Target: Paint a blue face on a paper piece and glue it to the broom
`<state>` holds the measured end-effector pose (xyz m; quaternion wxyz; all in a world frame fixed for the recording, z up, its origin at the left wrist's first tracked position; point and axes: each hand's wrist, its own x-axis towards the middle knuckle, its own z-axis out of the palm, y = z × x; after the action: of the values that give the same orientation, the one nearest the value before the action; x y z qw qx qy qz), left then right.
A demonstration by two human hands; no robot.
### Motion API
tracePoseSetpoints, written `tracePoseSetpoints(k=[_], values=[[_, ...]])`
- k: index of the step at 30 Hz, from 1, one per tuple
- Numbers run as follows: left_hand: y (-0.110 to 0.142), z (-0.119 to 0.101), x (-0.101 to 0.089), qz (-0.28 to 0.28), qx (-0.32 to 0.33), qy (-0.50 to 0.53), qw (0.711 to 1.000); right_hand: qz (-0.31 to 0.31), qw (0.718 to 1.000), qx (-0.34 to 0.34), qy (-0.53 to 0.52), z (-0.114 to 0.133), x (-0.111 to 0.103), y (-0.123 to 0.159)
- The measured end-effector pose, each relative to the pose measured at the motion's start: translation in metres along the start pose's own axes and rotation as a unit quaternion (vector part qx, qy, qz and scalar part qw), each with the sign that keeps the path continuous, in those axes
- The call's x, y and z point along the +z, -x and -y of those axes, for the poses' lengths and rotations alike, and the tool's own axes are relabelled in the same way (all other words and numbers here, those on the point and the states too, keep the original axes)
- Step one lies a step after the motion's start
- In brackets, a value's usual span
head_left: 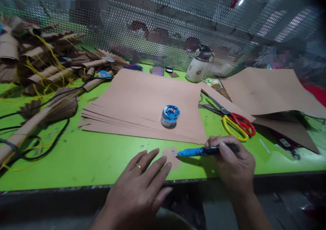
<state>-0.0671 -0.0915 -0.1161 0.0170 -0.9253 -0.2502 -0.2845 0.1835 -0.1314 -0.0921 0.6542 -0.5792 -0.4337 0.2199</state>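
My right hand point(233, 162) grips a black pen-like tool point(197, 152) whose front half is coated in blue paint. Its tip is at a small round piece of brown paper point(175, 160) that bears a short blue mark. My left hand point(145, 179) lies palm down with fingers stretched out, the fingertips at the disc's left edge; a ring is on one finger. Behind the disc, an open jar of blue paint point(170, 116) stands on a stack of brown paper sheets point(142, 101). Scissors with red and yellow handles point(235, 126) lie to the right.
Rolled and pleated brown paper pieces point(48, 63) with yellow strings pile up at the left, beside black cords point(58, 138). A flask point(199, 65) stands before the perforated metal screen point(158, 22). More brown paper point(270, 90) lies right. The green table's front edge point(63, 188) is near me.
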Motion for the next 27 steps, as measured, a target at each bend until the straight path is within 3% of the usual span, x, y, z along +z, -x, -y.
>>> tracePoseSetpoints(k=[12,27], values=[[0.0001,-0.0079,0.0004,-0.001,-0.044,0.030,0.999,0.063,0.996,-0.039,0.055,-0.0031,-0.0044,0.0008],[-0.0001,-0.0082,0.0038,-0.029,-0.041,0.028,0.998,0.081,0.991,-0.049,0.098,-0.0017,-0.0033,0.0019]])
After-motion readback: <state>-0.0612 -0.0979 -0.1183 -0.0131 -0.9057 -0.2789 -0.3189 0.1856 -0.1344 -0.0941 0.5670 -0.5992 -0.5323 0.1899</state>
